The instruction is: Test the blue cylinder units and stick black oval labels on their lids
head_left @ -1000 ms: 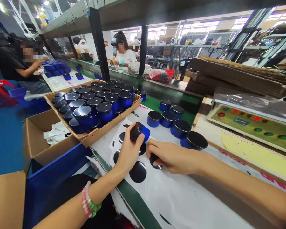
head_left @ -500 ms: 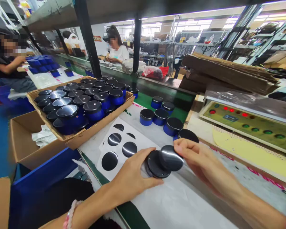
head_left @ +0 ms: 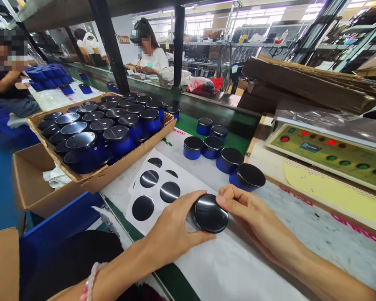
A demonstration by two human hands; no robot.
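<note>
My left hand (head_left: 172,230) is wrapped round a round casing (head_left: 196,220) with its top face up; most of its side is hidden by my fingers. A glossy black round sticker (head_left: 211,214) covers that top. At its upper right edge, my right hand (head_left: 253,211) pinches the sticker between thumb and fingers. Left of my hands lies a white sticker sheet (head_left: 159,200) with several black discs on it. Beyond my right hand stand several blue casings with black tops, the nearest casing (head_left: 248,175) close to my fingers.
A cardboard tray (head_left: 97,182) full of blue casings stands at the left, above an open cardboard box (head_left: 28,175). On the right is a control box (head_left: 326,148) with lit red lamps. Brown cardboard sheets (head_left: 301,85) lie behind it. Other people sit farther back.
My right hand has moved slightly left and brought the sticker from overlapping the casing's right side to lying over its whole top. My left hand keeps its hold on the casing.
</note>
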